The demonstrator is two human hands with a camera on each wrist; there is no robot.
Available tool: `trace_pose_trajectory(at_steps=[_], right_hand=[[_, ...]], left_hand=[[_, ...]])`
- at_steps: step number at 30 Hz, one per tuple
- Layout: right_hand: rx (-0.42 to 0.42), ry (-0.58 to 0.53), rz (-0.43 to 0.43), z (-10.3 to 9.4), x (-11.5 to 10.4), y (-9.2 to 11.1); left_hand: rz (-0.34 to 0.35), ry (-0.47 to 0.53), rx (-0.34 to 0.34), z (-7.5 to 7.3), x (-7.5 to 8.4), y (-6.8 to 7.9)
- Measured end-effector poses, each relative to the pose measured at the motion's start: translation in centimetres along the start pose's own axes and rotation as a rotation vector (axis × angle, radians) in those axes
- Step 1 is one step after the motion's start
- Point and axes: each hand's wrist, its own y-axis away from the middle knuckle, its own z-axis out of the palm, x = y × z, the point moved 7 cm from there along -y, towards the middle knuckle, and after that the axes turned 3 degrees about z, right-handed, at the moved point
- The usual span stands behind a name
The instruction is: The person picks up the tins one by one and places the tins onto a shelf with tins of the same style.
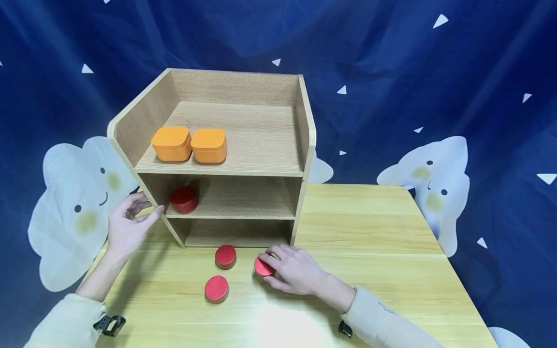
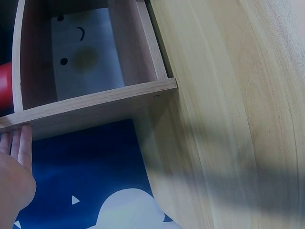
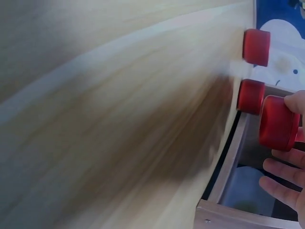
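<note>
My right hand pinches a small round red tin in front of the wooden shelf unit. In the right wrist view the held tin sits between thumb and fingers, with other fingers spread below it. Two more round red tins, one nearer the shelf and one closer to me, stand on the table to its left. Another red tin is on the middle shelf at the left. My left hand touches the unit's left side panel; its fingers look straight against the outside.
Two orange lidded boxes, the left one and the right one, stand side by side on the top shelf. The unit stands at the back of the wooden table, before a dark blue curtain with white shapes.
</note>
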Motion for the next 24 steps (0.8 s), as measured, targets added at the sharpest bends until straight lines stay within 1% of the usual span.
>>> trace_pose_trajectory(at_steps=[3,10,15,21,24], right_hand=[[0.014,0.002,-0.003,-0.4,-0.2,-0.2],[0.058,0.004,-0.009,-1.4,-0.6,-0.6],[0.104,-0.007,-0.018,-2.4,-0.8,-1.1],[0.180,-0.011,-0.020,-3.8,-1.0,-2.0],[0.198,-0.005,-0.021,-4.5,-1.2,-2.5]], left_hand=[[-0.003,0.022,0.001,0.0,0.0,0.1],[-0.001,0.019,0.000,0.0,0.1,0.1],[-0.011,0.009,0.010,-0.1,-0.1,0.1],[0.004,-0.004,0.006,-0.1,0.1,0.1],[-0.005,0.004,0.006,-0.1,0.0,0.1]])
